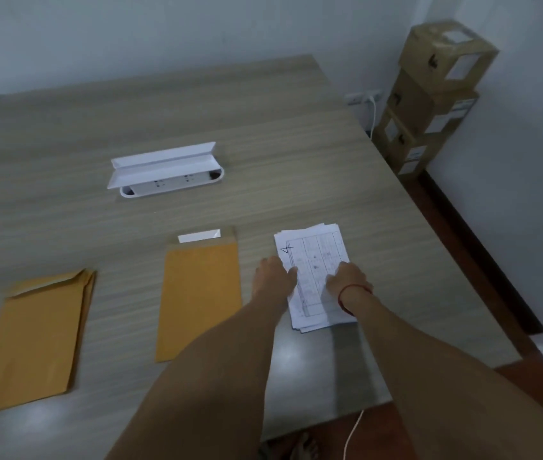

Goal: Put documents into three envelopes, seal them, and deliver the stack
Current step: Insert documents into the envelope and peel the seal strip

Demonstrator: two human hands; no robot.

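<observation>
A stack of white printed documents point(316, 250) lies on the wooden table point(263, 134), right of centre. My left hand point(273, 277) is at the stack's left edge, thumb on the top sheet, pinching that edge. My right hand point(349, 277), with a red string at the wrist, rests its bent fingertips on the top sheet. Left of the papers lies a brown envelope point(200, 293) with its flap open and a white adhesive strip showing. Farther left lies a small pile of brown envelopes point(37, 333), flaps loosely folded.
A white pop-up socket box point(167, 174) stands open in the middle of the table. Cardboard boxes point(429, 94) are stacked against the wall at the back right. A white cable point(353, 433) hangs below the table's front edge, above my bare foot point(303, 446).
</observation>
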